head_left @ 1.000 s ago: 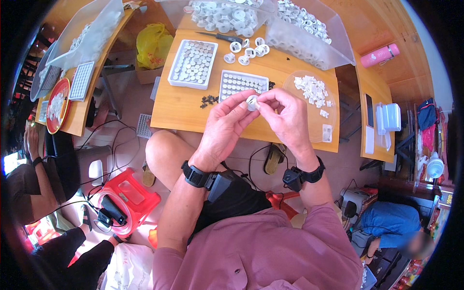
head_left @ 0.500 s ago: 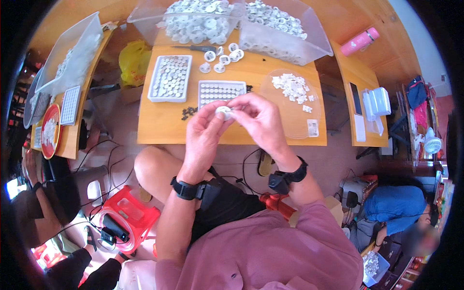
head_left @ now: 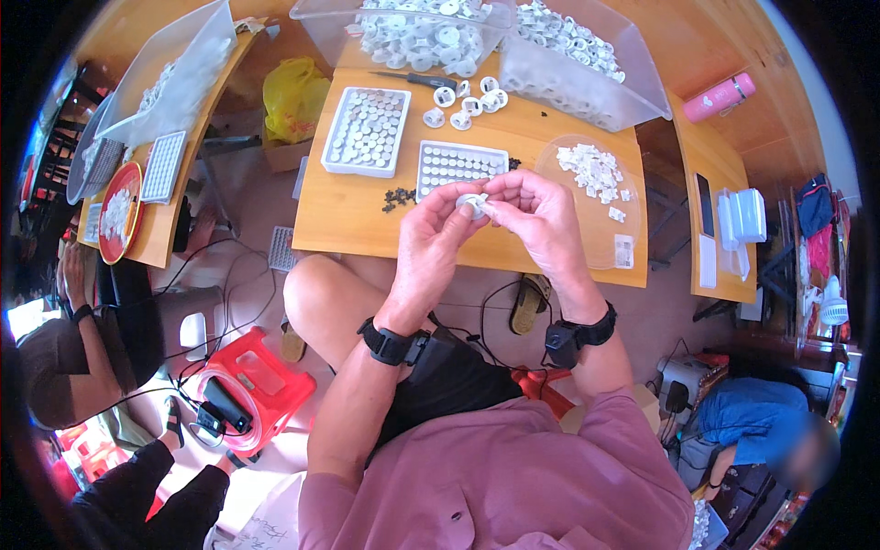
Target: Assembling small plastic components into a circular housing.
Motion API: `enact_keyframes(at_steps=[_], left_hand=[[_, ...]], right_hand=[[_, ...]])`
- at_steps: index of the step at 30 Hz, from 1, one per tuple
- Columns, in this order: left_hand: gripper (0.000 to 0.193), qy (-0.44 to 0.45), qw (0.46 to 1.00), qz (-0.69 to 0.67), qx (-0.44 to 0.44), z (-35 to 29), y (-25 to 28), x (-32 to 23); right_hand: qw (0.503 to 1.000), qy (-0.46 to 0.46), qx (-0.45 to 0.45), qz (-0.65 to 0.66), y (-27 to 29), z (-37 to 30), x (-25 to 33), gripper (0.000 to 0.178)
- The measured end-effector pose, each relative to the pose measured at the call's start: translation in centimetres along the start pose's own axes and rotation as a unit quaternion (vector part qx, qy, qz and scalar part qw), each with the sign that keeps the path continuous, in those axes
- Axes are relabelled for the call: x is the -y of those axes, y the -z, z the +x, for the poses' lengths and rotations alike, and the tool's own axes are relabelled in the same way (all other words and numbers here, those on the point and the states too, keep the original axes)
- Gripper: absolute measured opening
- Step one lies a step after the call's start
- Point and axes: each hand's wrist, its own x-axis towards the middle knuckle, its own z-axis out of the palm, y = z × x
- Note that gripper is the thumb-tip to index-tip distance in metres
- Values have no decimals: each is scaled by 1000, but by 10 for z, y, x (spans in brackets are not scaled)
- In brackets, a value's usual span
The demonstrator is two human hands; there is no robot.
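Over the table's front edge, my left hand (head_left: 429,243) pinches a small round white plastic part (head_left: 470,204) between thumb and fingers. My right hand (head_left: 543,223) is closed, its thumb and fingertips pressed at the right side of the same part; whether they also pinch a smaller piece is hidden. Just beyond the hands lies a white tray (head_left: 463,145) with rows of white discs. Small black pieces (head_left: 400,199) are heaped left of it. To the right, a clear round sheet (head_left: 573,240) bears a pile of small white plastic pieces (head_left: 591,170).
A second tray of discs (head_left: 367,131) stands further left. Behind it lie a dark screwdriver (head_left: 412,79) and several round white parts (head_left: 461,120). Clear bins (head_left: 582,87) of white parts stand at the back. Other people sit at left and lower right; a red stool (head_left: 261,376) and cables are on the floor.
The whole view has shifted, so table and hands appear further right. Both hands remain together at the round white part, with the fingers slightly rearranged.
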Motion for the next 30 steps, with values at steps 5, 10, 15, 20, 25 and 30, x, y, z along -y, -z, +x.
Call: enact_keyframes(at_steps=[5,10,15,20,25,30], left_hand=[[23,-24,999,34,10,1,0,0],[23,-31,999,25,12,3,-3,3],[22,-32,998,49,-3,5,-3,3],[23,-49,987,141,-51,-4,16,-1],[21,-194,970,144,-34,36,-16,38],[26,-155,984,78,-34,22,-10,21]], right_hand=[[1000,-24,11,9,1,1,6,14],[1000,-16,16,20,5,2,3,15],[998,-38,33,28,6,4,3,15],[997,-38,4,-66,-24,4,2,21],[987,-12,-49,-154,51,16,-27,30],[985,18,-35,-168,46,28,-26,26]])
